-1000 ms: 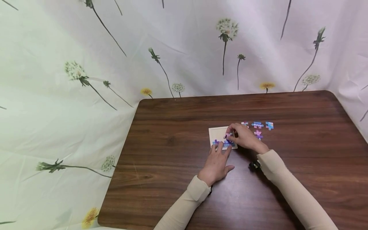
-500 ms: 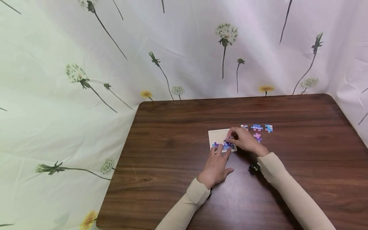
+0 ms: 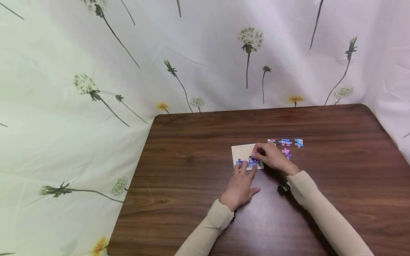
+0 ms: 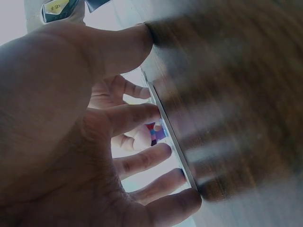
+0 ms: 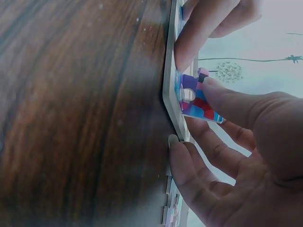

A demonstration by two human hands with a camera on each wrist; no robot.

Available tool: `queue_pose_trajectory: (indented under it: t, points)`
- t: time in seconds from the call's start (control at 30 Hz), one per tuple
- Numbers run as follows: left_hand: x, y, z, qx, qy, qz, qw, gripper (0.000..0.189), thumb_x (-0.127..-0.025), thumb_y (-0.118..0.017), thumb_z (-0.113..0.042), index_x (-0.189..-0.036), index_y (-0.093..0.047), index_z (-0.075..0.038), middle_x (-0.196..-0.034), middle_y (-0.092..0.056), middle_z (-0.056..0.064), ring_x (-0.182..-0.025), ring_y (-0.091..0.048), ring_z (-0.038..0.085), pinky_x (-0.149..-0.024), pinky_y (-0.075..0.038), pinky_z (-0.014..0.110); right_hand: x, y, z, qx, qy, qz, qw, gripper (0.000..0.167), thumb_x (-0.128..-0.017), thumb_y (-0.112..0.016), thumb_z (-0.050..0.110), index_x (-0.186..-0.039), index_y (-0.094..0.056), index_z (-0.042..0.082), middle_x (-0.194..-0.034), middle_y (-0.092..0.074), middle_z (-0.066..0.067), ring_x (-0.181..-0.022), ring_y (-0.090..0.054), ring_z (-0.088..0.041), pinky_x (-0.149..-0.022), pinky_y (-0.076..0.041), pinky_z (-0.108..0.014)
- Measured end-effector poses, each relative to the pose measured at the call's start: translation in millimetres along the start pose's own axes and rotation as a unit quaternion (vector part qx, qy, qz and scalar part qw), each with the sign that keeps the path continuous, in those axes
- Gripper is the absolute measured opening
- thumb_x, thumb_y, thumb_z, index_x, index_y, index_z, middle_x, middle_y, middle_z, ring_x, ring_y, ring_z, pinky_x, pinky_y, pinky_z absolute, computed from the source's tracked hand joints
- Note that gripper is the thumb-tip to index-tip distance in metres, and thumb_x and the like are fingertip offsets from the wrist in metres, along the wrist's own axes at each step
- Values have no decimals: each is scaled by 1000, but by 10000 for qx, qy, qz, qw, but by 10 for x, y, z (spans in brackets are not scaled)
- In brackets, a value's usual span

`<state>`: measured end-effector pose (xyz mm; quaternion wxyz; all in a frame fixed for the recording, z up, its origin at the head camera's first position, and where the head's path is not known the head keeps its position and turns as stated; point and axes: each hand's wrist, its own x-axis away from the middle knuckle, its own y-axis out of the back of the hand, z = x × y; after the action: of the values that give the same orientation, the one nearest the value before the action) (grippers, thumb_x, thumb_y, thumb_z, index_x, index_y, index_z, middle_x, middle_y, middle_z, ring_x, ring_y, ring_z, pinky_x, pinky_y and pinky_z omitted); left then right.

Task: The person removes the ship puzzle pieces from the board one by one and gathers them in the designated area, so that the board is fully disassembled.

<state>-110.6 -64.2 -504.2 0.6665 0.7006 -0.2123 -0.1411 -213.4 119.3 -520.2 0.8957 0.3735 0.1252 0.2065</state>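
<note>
While the puzzle piece (image 5: 199,104) is pinched between thumb and fingers of the right hand (image 3: 270,154), it stands tilted over the 3 o'clock side of the wooden board (image 3: 241,153). Since a second ago it seems to have dipped slightly closer to the row of pieces (image 3: 251,164) along the board's 6 o'clock edge; I judge it is being lined up there, not yet flat. One knob points toward about 9 o'clock; the long axis cannot be told, as the fingers hide part of it. The left hand (image 3: 238,187), fingers straight and spread, holds nothing and rests at the board's 6 o'clock edge. Between 2 and 3 o'clock, four loose pieces (image 3: 285,142) lie on the surface (image 3: 185,177).
</note>
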Motion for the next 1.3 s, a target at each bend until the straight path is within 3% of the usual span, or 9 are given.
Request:
queue_pose_trajectory:
  t: [0.4, 0.63, 0.9, 1.3]
  points:
    - [21, 18, -18, 125, 56, -70, 9999, 76, -95, -70, -55, -157, -46, -19, -152, -45, 15, -136, -46, 34, -115, -45, 41, 27, 45, -14, -54, 149, -157, 9998, 11, -100, -70, 14, -89, -70, 13, -87, -75, -1, -83, -67, -14, -81, -52, -37]
    - [20, -5, -8, 171, 64, -2, 9998, 75, -96, -69, -54, -157, -46, -19, -153, -45, 15, -138, -46, 34, -117, -44, 42, 77, 79, -54, -185, 131, -141, 9996, 9, -101, -68, 12, -92, -69, 10, -90, -75, -4, -90, -70, -19, -85, -54, -43]
    - [9, -27, -16, 103, 91, -3, 9999, 76, -96, -69, -55, -159, -45, -20, -153, -45, 14, -136, -46, 34, -117, -44, 41, 156, 172, -140, -827, -264, -189, 9960, 12, -105, -63, 17, -103, -65, 5, -89, -71, -13, -71, -68, -21, -61, -58, -28]
    - [5, -44, -12, 60, 40, -48, 10000, 75, -96, -68, -55, -158, -45, -19, -153, -46, 16, -136, -47, 35, -117, -42, 43, 329, 358, -319, -892, -478, -759, 9920, 13, -103, -64, 9, -111, -66, -1, -99, -75, -22, -81, -75, -22, -64, -62, -29]
